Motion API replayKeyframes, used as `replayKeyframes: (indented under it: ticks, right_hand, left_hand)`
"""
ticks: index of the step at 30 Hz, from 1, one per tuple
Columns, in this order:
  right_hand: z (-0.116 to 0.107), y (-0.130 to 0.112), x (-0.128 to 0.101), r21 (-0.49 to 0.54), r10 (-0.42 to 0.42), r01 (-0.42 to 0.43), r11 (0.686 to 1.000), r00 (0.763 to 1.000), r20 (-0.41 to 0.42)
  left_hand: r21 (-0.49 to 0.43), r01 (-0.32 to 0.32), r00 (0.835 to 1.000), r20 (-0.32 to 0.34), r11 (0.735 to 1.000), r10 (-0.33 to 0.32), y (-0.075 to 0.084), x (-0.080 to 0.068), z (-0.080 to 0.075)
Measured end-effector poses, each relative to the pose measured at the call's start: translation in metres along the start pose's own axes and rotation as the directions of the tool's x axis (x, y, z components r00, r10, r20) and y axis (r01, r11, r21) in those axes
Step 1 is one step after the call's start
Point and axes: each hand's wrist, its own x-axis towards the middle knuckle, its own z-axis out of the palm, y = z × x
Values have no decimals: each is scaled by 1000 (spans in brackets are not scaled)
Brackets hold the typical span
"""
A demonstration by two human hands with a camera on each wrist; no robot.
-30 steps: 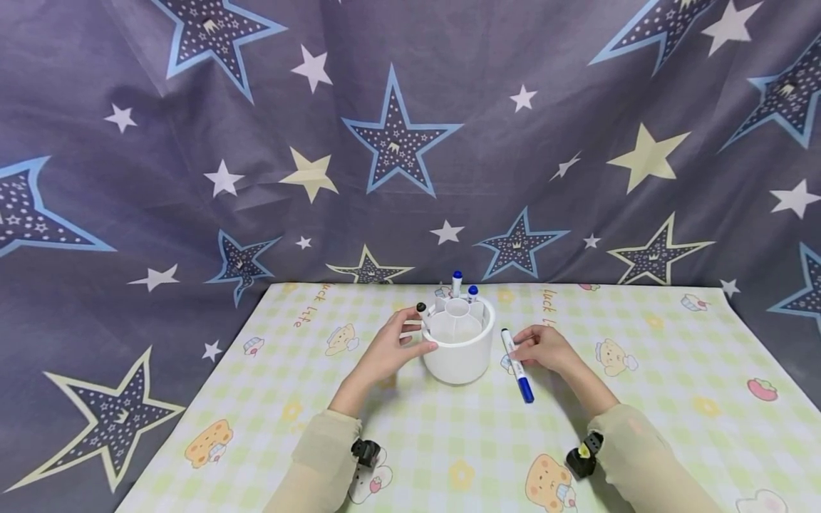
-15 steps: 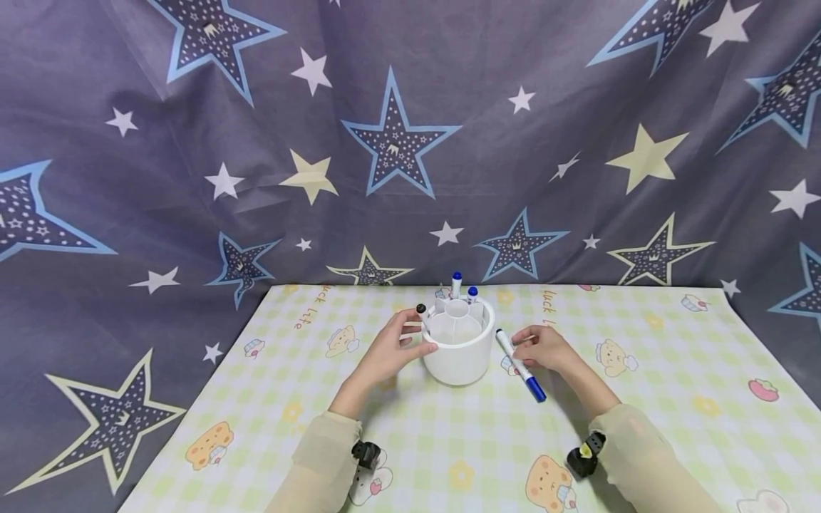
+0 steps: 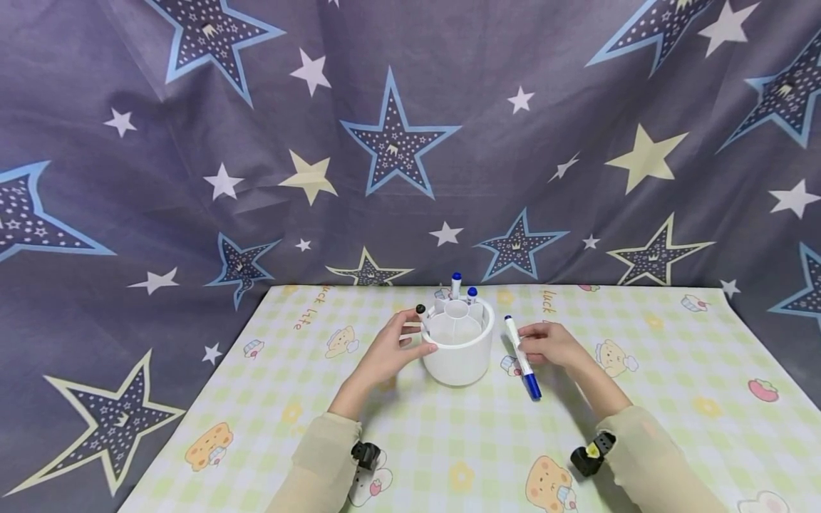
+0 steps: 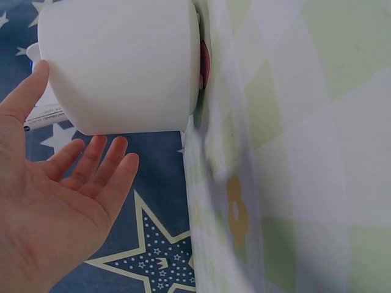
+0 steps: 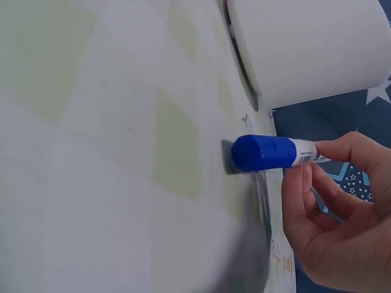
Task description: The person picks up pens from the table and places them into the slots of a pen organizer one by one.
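Observation:
A white round pen holder (image 3: 457, 362) with inner compartments stands on the table in the head view. My left hand (image 3: 389, 347) rests against its left side, thumb at the rim; in the left wrist view the fingers (image 4: 101, 171) are loosely extended. To the right of the holder my right hand (image 3: 550, 345) pinches a white marker (image 3: 521, 355) with a blue cap. It slants, black-tipped end up, blue cap (image 5: 266, 152) down close over the table in the right wrist view.
In the holder stand two blue-ended markers (image 3: 456, 285) at the back and a black-ended marker (image 3: 421, 311) at the left. A checked tablecloth (image 3: 410, 456) covers the table. Behind its far edge hangs a dark star-patterned curtain (image 3: 410, 235).
My right hand has shifted slightly right and tilted the marker's upper end up and away from the holder. The left hand and the holder stay in place.

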Motion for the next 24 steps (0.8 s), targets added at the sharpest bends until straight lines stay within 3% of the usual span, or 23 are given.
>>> replayKeyframes:
  ticks: [7,24]
  right_hand:
    - [-4,-7,-4,83,-9,9,997,1000,-6]
    - [-12,-28,-12,179,-64,75,981,996,-68]
  left_hand:
    - [5,2,1000,0,1000,-2,1,-1,0]
    - [18,-1,1000,5,1000,1,1,0,-1]
